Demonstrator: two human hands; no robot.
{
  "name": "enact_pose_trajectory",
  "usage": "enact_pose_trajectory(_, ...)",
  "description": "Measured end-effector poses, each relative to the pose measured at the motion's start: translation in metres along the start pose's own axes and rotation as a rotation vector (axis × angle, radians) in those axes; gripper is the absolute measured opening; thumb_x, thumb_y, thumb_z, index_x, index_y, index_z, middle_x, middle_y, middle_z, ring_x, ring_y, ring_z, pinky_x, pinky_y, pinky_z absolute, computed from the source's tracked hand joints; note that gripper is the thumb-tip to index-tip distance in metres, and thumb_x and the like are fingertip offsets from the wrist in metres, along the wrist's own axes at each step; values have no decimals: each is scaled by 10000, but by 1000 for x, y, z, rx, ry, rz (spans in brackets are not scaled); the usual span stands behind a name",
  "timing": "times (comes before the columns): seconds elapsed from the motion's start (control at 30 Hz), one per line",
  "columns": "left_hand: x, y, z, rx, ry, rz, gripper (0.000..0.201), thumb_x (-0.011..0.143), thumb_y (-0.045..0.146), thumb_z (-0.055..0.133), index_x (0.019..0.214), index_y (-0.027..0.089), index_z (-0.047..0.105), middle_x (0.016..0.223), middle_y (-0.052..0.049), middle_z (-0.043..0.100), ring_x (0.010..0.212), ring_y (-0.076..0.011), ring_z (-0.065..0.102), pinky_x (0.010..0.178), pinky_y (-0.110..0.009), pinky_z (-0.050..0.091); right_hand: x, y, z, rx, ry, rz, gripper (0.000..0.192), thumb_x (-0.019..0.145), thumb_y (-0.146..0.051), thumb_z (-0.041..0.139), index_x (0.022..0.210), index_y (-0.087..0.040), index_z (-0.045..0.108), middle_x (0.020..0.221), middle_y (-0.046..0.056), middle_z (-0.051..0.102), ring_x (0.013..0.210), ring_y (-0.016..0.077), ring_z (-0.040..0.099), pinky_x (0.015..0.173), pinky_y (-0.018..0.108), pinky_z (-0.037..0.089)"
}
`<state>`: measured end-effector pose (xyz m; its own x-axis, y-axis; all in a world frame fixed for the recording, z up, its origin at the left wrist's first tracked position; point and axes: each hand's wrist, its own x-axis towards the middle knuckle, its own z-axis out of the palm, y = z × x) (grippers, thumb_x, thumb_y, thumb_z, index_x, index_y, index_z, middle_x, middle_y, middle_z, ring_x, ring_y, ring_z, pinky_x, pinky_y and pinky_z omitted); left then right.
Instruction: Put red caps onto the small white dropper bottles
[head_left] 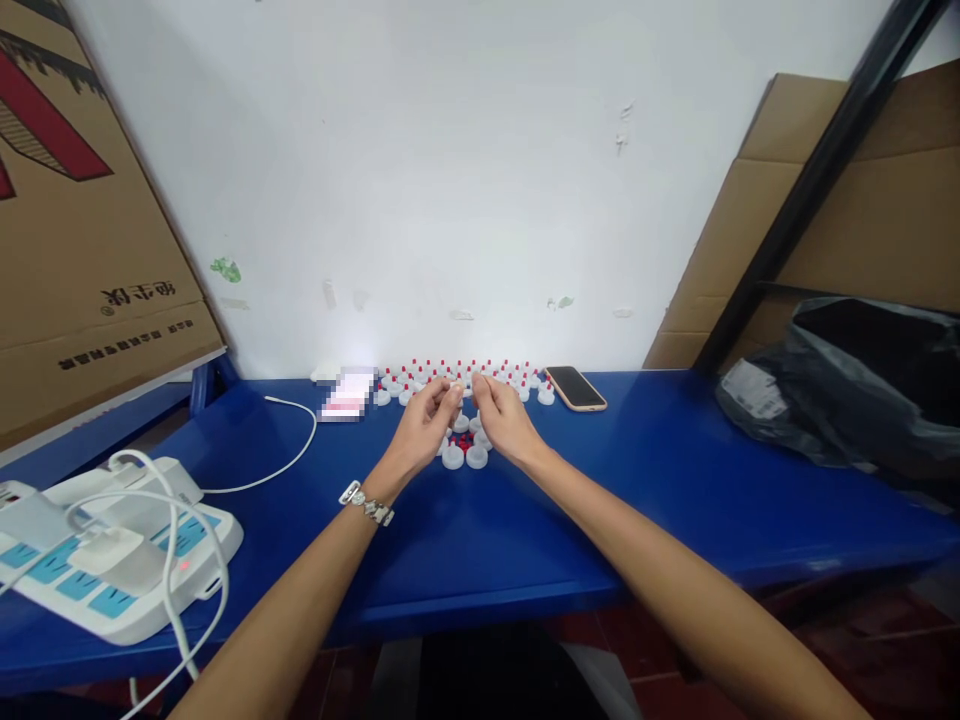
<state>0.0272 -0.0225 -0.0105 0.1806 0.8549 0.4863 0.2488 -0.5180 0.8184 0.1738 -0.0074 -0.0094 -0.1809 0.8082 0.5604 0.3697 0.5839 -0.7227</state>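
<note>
centrally, the left hand (433, 415) and right hand (501, 412) curl, fingertips near each other, though i cannot tell what they grip; round white caps (476, 458) lie between them, on the near side.

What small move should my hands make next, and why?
Perhaps bring the left hand and right hand together: they are pinched, close but apart, contents unclear. Red pieces lie among white caps in front, and red-tipped caps stand behind, so joining piece to cap seems likely.

Left carton (112, 240): "绝尘侠®", upside down (smaller Chinese line too blurred).
</note>
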Motion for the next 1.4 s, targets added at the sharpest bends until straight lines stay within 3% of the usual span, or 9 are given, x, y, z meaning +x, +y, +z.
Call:
enact_pose_trajectory(0.2,1,2,-5,28,8,6,408,947,557,440,811,181,523,661,17,481,611,-123,465,578,-247,391,1,-2,1,11,1,-5,492,979,-569,308,661,-207,414,588,-20,436,574,127,424,566,272,324)
enact_pose_trajectory(0.4,1,2,-36,342,263,131,363,936,478,506,1156,196,570,887,-26,606,783,-151,561,735,-255,456,12,16,-12,86,-17,140,532,966,-611,245,627,-223,376,539,-16,406,524,133,399,508,260,326)
enact_pose_trajectory(0.53,2,-6,-36,424,40,144,368,927,403,524,1234,203,560,1035,-61,651,887,-183,603,772,-287,474,6,16,-13,-286,-178,42,378,934,-481,456,684,-203,514,680,5,584,658,148,507,578,257,324)
enact_pose_trajectory(0.63,1,-13,-28,452,-17,139,368,924,389,529,1231,188,547,991,-63,655,851,-188,611,767,-306,481,2,15,-11,-386,-220,9,263,908,-444,528,807,-218,616,801,8,660,739,155,562,630,263,347)
enact_pose_trajectory(0.8,-3,-17,-22,468,-107,131,330,929,369,530,1210,197,542,986,-52,670,828,-181,623,754,-313,479,4,23,-11,12,-163,66,299,935,-461,474,1024,-203,596,767,-2,643,702,146,590,670,273,430)
enact_pose_trajectory(0.97,-3,-16,-20,444,-100,114,374,915,393,565,1234,200,530,1091,-75,674,874,-187,634,765,-320,494,14,27,-9,247,-108,19,254,857,-429,591,898,-179,572,737,8,649,708,145,629,702,276,479)
enact_pose_trajectory(1.13,1,-32,-31,501,-30,141,285,962,297,458,1221,199,528,1187,-90,633,929,-193,612,813,-347,491,39,37,-14,-118,-32,43,99,824,-274,598,826,-174,606,747,25,678,706,146,627,677,258,466)
enact_pose_trajectory(1.27,3,-45,-41,586,-11,131,209,959,235,420,1097,200,574,1080,-79,632,917,-203,607,787,-348,487,63,47,-11,-532,-226,112,73,789,-245,620,814,-197,670,849,31,728,775,160,646,672,248,439)
enact_pose_trajectory(1.4,2,-47,-43,597,-22,96,182,956,240,432,1044,212,588,1048,-65,625,902,-202,609,745,-335,483,77,50,-1,-772,-371,114,147,806,-339,627,871,-230,702,944,43,743,887,207,666,740,279,450)
